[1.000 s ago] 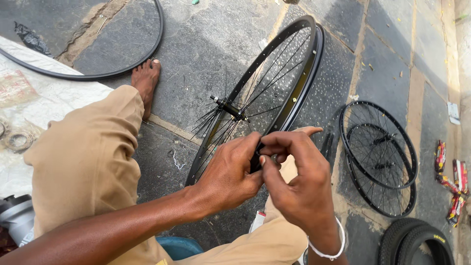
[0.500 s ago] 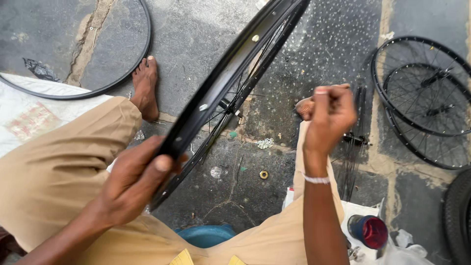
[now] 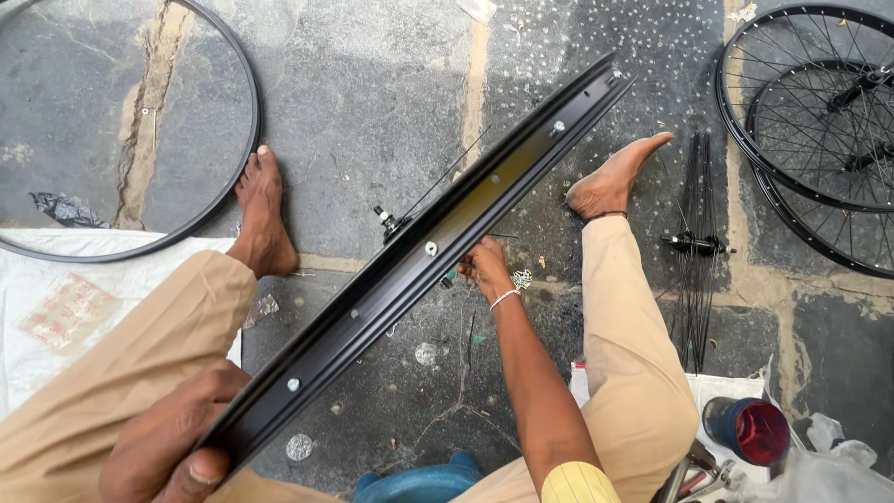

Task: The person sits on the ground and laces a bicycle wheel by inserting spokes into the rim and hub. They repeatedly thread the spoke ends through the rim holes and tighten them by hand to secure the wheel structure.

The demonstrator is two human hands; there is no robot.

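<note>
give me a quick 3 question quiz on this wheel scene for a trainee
1. True or false: the left hand grips the black rim at its near end.
2. Where is the right hand? A) on the red-capped can B) low beside the rim, near the ground C) on the spoked wheels at far right
3. What lies on the ground between the right foot and the spoked wheels?

Key: 1 true; 2 B; 3 a bundle of loose spokes with a hub.
</note>
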